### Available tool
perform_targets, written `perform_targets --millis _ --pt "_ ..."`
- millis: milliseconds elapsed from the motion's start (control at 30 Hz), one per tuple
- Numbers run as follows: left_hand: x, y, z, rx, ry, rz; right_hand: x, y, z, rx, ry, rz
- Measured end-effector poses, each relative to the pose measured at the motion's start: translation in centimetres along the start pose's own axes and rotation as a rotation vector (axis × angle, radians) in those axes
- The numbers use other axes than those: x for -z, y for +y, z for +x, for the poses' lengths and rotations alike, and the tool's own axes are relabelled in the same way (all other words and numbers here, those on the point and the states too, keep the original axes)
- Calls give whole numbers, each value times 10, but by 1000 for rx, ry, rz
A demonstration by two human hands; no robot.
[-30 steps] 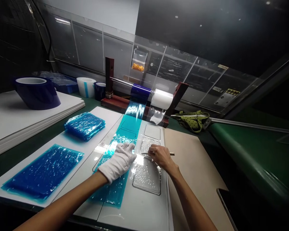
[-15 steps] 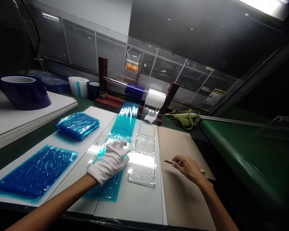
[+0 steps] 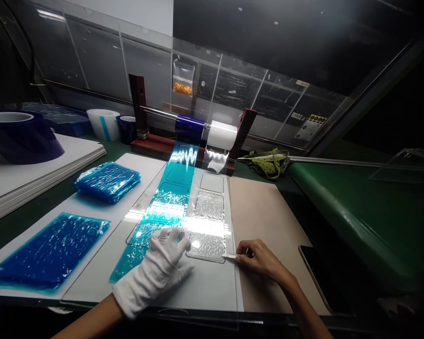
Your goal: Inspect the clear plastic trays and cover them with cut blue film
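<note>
My left hand (image 3: 160, 263), in a white glove, rests on the white work board (image 3: 205, 287) with its fingertips at the near left corner of a clear plastic piece (image 3: 208, 244). My bare right hand (image 3: 257, 258) grips a thin metal blade tool (image 3: 232, 256) whose tip touches the near right corner of that piece. A strip of blue film (image 3: 155, 216) runs from the blue roll (image 3: 189, 127) on the dispenser down the board, just left of the clear pieces. A white roll (image 3: 222, 135) sits beside the blue one.
A stack of blue film pieces (image 3: 108, 181) and a flat blue sheet (image 3: 49, 252) lie at the left. Large tape rolls (image 3: 21, 136) stand on white boards. A tan mat (image 3: 265, 226) lies right of the board, with a dark phone (image 3: 316, 278) and a green conveyor (image 3: 360, 207) beyond.
My right hand swung out over the tan mat with the blade, then came back to the near corner of the clear piece. My left hand slid off the blue film toward me.
</note>
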State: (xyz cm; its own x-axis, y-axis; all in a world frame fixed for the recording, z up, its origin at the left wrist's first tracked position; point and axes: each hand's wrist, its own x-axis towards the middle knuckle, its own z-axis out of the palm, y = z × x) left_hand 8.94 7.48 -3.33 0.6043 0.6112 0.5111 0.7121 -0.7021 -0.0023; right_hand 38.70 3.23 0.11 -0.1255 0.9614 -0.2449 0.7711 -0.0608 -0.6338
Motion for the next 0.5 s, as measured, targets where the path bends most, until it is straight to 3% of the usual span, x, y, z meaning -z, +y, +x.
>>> perform_targets --millis 267,500 --pt "-14 4 -6 -12 188 117 -4 11 3 -10 -141 383" --pt "-16 0 15 -21 350 95 -2 16 1 -24 -119 455"
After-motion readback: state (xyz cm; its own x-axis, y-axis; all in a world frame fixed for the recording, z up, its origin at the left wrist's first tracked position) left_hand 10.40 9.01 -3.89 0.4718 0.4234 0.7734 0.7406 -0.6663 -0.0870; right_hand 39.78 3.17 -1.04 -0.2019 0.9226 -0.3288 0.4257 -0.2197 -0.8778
